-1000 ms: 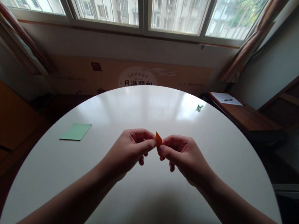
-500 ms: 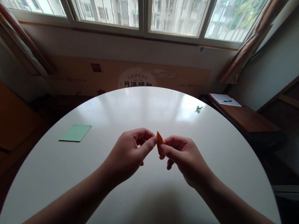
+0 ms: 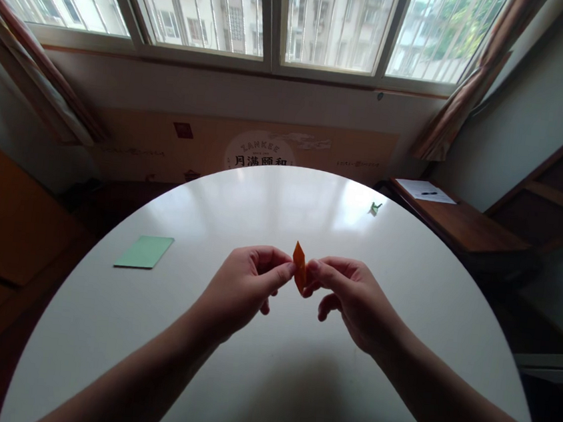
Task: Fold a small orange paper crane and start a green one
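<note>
1 head cam, facing fwd & down, close over white tbl [image 3: 269, 377], window [image 3: 338, 26] up top.

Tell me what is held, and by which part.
An orange folded paper: the left hand pinches its left edge, around mid-height. The right hand has its fingertips at the right edge; whether they also grip is unclear.

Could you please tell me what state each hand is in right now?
Left hand: closed, pinching the small, orange, diamond-shaped folded paper.
Right hand: partly curled at the paper's right edge; whether it grips cannot be told.
</note>
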The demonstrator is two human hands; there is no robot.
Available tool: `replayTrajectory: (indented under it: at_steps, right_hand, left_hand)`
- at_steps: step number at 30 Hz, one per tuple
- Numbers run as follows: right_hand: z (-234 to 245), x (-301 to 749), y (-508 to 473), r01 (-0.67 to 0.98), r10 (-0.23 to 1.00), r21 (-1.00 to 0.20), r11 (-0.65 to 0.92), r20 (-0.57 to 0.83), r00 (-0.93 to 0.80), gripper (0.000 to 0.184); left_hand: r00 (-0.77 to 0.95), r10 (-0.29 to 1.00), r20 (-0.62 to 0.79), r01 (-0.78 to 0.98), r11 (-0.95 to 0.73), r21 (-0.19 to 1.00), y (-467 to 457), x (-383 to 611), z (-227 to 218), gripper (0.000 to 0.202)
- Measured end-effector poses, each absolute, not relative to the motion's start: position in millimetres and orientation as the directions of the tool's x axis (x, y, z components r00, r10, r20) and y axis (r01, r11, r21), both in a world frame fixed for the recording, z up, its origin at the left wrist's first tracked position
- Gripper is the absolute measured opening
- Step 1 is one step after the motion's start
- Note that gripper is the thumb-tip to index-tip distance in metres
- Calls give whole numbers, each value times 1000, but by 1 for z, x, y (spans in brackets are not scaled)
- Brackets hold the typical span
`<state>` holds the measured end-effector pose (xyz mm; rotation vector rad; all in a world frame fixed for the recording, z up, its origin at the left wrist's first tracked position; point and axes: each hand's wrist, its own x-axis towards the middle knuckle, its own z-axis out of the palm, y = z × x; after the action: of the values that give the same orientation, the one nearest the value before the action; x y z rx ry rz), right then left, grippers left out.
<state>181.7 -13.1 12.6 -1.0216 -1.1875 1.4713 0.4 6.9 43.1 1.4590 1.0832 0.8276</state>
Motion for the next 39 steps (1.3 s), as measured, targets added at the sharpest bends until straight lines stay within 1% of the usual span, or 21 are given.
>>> replayTrajectory:
  at_steps: [5, 11, 19, 23, 28, 31, 35, 39]
  right_hand:
    - [13, 183, -12, -162, 981, -984, -71, -40, -189, 29]
    - [15, 183, -12, -162, 978, -984, -68, -33, -207, 25]
    - [12, 184, -13, -52, 987, -998, 36, 43, -156, 24]
    - [13, 184, -13, -29, 984, -999, 38, 43, -174, 23]
    - [15, 185, -12, -63, 968, -998, 3, 19, -249, 26]
    - [13, 185, -12, -73, 968, -997, -14, 4, -253, 25]
    - [10, 182, -12, -102, 977, -995, -21, 2, -213, 21]
    - [8, 178, -12, -142, 993, -990, 4, 20, -116, 17]
  left_hand:
    - [341, 934, -103, 176, 45, 983, 5, 1, 46, 22]
    - [365, 926, -100, 215, 21, 976, 6, 0, 47, 20]
    - [370, 926, -71, 290, -42, 956, 5, -3, 49, 20]
    - [389, 919, -65, 315, -67, 947, 5, -3, 50, 20]
    - [392, 918, -63, 325, -74, 943, 5, -4, 51, 20]
    - [398, 914, -74, 346, -74, 935, 5, -4, 53, 19]
    - [415, 905, -92, 345, -63, 937, 5, -4, 51, 22]
    - [401, 913, -82, 312, -52, 949, 5, -4, 48, 25]
